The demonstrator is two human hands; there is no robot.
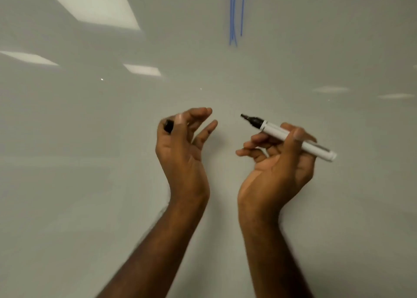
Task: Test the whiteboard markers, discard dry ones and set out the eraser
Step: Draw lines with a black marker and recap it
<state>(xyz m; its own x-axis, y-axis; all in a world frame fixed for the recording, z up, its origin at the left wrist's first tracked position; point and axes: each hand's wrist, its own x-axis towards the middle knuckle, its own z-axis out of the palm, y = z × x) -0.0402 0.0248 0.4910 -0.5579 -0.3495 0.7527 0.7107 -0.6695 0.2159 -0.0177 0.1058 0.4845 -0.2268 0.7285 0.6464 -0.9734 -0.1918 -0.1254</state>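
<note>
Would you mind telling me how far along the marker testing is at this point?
Done, apparently: blue strokes on the whiteboard suggest a blue marker was already tried. In hand: the right hand holds an uncapped black marker, its tip off the board, while the left hand pinches its cap. Left: no black test stroke shows yet. No eraser or discarded markers are in view.

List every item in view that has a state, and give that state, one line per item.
White-barrelled black marker: uncapped, tip bare, off the board.
Small black cap: off the marker.
Left hand: pinches the cap.
Right hand: grips the marker.
Glossy whiteboard: marked with blue strokes.
</note>
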